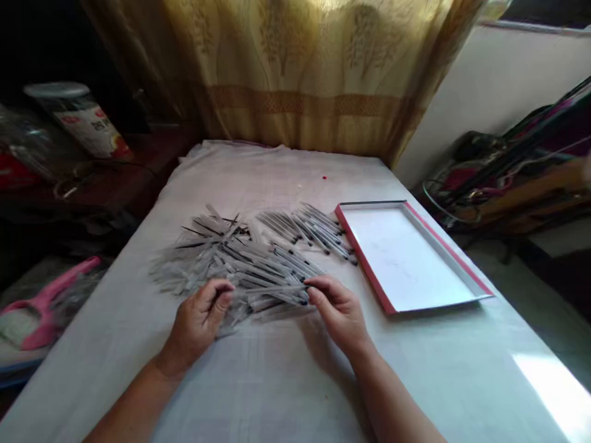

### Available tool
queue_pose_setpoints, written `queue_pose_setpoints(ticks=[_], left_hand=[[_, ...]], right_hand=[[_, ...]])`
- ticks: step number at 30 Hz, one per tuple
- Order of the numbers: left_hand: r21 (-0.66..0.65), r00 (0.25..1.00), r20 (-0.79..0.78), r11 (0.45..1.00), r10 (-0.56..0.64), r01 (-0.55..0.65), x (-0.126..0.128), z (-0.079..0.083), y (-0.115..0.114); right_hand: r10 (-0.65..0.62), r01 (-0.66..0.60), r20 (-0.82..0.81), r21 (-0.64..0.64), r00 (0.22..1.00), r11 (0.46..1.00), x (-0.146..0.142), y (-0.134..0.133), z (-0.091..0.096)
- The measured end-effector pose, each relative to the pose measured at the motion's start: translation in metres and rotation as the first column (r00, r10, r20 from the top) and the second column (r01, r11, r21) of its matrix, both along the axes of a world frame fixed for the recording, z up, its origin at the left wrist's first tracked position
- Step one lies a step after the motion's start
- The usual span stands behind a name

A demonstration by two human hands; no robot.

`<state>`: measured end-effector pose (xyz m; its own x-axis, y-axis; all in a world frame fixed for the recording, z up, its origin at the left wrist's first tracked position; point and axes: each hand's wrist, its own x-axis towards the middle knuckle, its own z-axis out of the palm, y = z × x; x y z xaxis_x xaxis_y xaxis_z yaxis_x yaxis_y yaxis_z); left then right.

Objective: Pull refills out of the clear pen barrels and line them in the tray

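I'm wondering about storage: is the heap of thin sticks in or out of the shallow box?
Out: the heap of thin sticks lies on the white cloth, left of the shallow box.

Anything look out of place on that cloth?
Yes, slightly: a tiny red bit lies on the white cloth beyond the pens, with a pale speck left of it. Both look stray, apart from the pens.

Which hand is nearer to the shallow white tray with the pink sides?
Right. The right hand is just left of the tray, not touching it; the left hand is farther left, at the near edge of the pens.
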<state>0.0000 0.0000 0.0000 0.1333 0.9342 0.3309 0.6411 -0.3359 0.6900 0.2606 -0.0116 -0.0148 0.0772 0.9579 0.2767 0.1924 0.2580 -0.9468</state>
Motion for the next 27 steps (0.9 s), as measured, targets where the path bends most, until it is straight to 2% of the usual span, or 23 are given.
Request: queue_pose_setpoints(ticks=[8,14,16,21,27], left_hand=[[-0.082,0.991,-0.085,0.99,0.104,-0.111,-0.003,-0.007,0.002],[-0.168,0.983,-0.095,0.971,0.155,-0.17,-0.004,-0.004,0.004],[-0.174,0.982,-0.094,0.968,0.166,-0.181,-0.005,-0.002,0.005],[-0.207,0.97,-0.007,0.949,0.242,-0.238,-0.011,-0.005,0.009],[-0.247,0.964,0.087,0.943,0.253,-0.225,-0.012,-0.014,0.008]], right_hand=[[-0.055,0.025,0.149,0.198,0.987,0.98,-0.002,0.0,0.006],[-0.074,-0.003,0.234,0.313,0.969,0.95,-0.007,-0.002,0.01],[-0.087,0.013,0.225,0.31,0.971,0.951,-0.005,-0.001,0.009],[-0.22,0.189,0.122,0.226,0.968,0.956,0.007,0.004,0.001],[-0.207,0.152,0.345,0.18,0.915,0.972,0.006,0.01,-0.01]])
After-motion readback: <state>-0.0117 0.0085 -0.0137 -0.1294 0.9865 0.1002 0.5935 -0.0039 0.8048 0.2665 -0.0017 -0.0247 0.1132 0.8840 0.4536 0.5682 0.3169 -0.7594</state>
